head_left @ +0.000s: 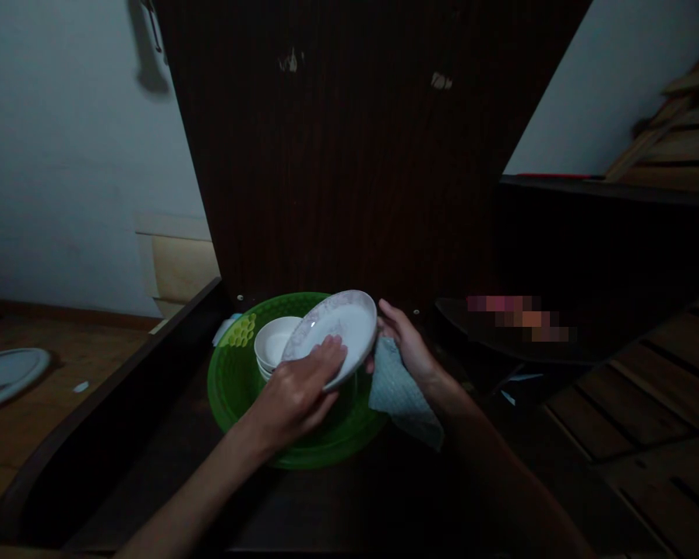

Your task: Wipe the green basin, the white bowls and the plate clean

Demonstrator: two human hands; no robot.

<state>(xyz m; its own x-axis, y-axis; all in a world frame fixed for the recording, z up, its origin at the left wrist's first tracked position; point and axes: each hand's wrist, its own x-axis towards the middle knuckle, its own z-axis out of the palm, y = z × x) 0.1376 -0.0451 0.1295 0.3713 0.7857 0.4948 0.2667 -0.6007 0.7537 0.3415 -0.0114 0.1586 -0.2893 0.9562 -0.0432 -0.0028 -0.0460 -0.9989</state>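
Observation:
A white plate (341, 330) with a faint pattern round its rim is held tilted above a green plastic basin (320, 458). My left hand (303, 388) grips its near edge, fingers laid over the upper face and thumb beneath. At the plate's right edge, my right hand (408, 345) holds a light blue-grey cloth (405, 392) that hangs down over the basin's rim; part of its fingers is hidden behind plate and cloth. Inside the basin sits a small stack of white bowls (273, 338), partly covered by the plate.
The basin rests on a dark wooden surface (151, 466) with a raised side board (105, 396) at left. Behind rises a tall dark panel (349, 155). A white oval dish (12, 376) lies on the floor at far left. Wooden slats (646, 388) stand at right.

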